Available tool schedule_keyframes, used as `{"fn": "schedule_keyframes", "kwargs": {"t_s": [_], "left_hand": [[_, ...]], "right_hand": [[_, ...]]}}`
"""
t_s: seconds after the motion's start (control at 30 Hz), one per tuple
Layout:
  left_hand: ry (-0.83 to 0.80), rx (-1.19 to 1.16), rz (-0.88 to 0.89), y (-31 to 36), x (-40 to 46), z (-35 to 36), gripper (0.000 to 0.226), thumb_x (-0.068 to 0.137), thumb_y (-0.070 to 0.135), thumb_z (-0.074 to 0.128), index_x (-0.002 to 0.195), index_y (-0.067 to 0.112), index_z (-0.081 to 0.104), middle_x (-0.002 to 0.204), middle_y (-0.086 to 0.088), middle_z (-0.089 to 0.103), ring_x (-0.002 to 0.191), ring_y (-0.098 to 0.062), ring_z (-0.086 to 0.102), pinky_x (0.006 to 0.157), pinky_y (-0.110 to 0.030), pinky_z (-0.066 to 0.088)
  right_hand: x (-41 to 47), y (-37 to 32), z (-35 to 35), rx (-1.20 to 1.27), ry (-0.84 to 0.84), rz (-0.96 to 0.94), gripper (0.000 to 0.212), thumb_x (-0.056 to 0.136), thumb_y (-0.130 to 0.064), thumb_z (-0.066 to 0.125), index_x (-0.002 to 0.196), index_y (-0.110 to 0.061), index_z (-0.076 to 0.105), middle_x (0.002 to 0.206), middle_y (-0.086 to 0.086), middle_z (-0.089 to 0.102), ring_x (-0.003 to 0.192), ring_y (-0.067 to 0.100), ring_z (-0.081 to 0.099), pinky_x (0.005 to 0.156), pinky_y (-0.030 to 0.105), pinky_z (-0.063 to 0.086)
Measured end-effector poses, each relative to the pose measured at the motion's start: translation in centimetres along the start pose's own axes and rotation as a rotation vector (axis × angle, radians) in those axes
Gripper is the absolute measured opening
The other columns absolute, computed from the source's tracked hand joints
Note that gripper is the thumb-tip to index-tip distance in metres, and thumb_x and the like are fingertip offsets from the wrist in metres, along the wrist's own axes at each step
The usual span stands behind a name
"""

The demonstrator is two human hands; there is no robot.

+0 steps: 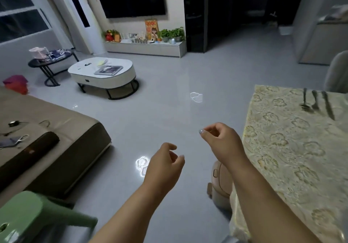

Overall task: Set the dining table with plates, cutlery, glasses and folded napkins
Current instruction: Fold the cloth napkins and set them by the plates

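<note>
- Our left hand (163, 164) hangs over the grey floor (160, 92) with its fingers loosely curled, holding nothing and touching nothing.
- Our right hand (219, 136) is raised just beside the near edge of the dining table with the pale yellow floral-patterned cloth (293, 148); its fingers are loosely curled too, thumb near the forefinger, and we see nothing between them.
- Three pieces of metal cutlery lie side by side near the table's far edge, well apart from both hands: a spoon (305, 101), a fork (315, 100) and a knife (328, 107); they are blurred.
- A grey chair back (337, 73) stands at the far end of the table.
- A rounded beige object (220, 182) sits on the floor against the table cloth, below our right forearm; we cannot tell what it is.
- A pale green plastic stool (28, 216) is at lower left, a brown sofa (56, 139) beyond it.
- Further off stand one white oval coffee table (102, 73) and one small black round side table (50, 60).
</note>
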State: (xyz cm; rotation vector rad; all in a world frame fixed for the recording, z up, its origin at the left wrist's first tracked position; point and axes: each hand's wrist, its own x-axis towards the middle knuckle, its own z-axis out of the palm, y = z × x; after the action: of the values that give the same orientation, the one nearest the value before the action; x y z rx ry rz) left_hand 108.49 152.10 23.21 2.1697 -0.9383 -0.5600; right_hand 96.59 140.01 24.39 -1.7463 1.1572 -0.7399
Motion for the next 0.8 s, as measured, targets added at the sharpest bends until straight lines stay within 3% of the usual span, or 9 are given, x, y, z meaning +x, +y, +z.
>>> {"fn": "schedule_keyframes", "kwargs": {"t_s": [0.23,0.4,0.53,0.67,0.8], "left_hand": [[-0.089,0.025,0.153,-1.2,12.1,-5.6,0.03,0.09,0.033,0.057,0.118,0.024,0.051,0.086,0.008,0.063,0.078,-0.008,0.059,0.064,-0.021,0.045],[-0.183,0.027,0.208,-0.7,19.6,-6.0,0.03,0.09,0.034,0.057,0.117,0.024,0.052,0.085,0.008,0.063,0.075,-0.009,0.06,0.063,-0.023,0.045],[-0.263,0.016,0.251,0.9,25.7,-4.1,0.029,0.09,0.033,0.058,0.117,0.023,0.052,0.084,0.006,0.064,0.076,-0.01,0.06,0.065,-0.025,0.048],[-0.321,0.031,0.309,4.7,32.9,-1.0,0.029,0.091,0.032,0.057,0.117,0.022,0.052,0.084,0.006,0.064,0.075,-0.009,0.06,0.06,-0.022,0.045],[-0.366,0.024,0.382,11.5,40.8,3.2,0.027,0.091,0.032,0.056,0.116,0.023,0.052,0.083,0.007,0.063,0.073,-0.008,0.059,0.058,-0.022,0.044]], "right_hand": [[7.0,-4.0,6.7,0.03,0.153,0.036,0.017,0.087,-0.037,0.063,0.09,-0.02,0.064,0.083,-0.01,0.064,0.078,0.006,0.058,0.061,0.019,0.042],[12.1,-4.8,8.4,0.023,0.228,0.111,0.013,0.086,-0.034,0.064,0.088,-0.021,0.064,0.081,-0.011,0.064,0.077,0.007,0.059,0.064,0.022,0.044],[17.3,-4.1,7.4,0.026,0.335,0.16,0.012,0.086,-0.031,0.065,0.088,-0.019,0.066,0.081,-0.009,0.065,0.078,0.012,0.06,0.07,0.028,0.048],[24.1,-2.5,4.9,0.043,0.427,0.211,0.012,0.085,-0.03,0.065,0.082,-0.019,0.064,0.07,-0.009,0.059,0.063,0.01,0.052,0.055,0.022,0.038],[32.2,-1.4,0.3,0.046,0.519,0.222,0.01,0.084,-0.028,0.065,0.08,-0.019,0.063,0.068,-0.009,0.059,0.063,0.01,0.053,0.056,0.024,0.039]]}}
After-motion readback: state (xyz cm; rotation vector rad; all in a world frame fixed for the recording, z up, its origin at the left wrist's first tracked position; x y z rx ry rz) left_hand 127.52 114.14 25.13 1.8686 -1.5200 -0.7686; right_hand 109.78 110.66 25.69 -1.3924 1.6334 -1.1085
